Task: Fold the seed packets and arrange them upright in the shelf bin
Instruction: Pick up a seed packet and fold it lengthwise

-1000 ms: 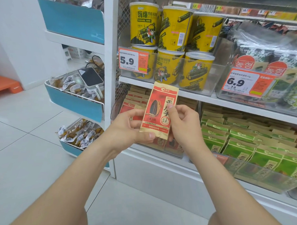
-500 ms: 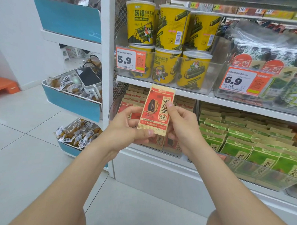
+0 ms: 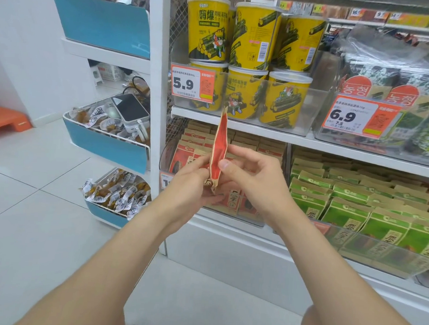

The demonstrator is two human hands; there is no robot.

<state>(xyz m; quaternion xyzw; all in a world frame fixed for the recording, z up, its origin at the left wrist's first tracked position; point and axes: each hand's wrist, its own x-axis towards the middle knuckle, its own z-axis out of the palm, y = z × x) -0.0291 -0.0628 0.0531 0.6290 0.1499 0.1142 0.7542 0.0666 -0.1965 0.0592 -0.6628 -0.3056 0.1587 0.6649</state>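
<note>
A red and tan seed packet (image 3: 219,143) stands edge-on in front of the shelf, its narrow side facing me. My right hand (image 3: 252,178) pinches its lower half with the thumb on the near side. My left hand (image 3: 192,186) holds the packet's bottom from the left. Behind both hands, a clear shelf bin (image 3: 165,157) holds several upright red seed packets (image 3: 187,151).
Green seed packets (image 3: 354,205) fill the bin to the right. Yellow seaweed canisters (image 3: 253,36) and price tags stand on the shelf above. A white and blue side rack (image 3: 106,143) at left carries wrapped snacks and a device. White floor tiles lie below.
The packet faced me flat before; now it is turned edge-on between both hands, and my hands have closed in together around its lower part.
</note>
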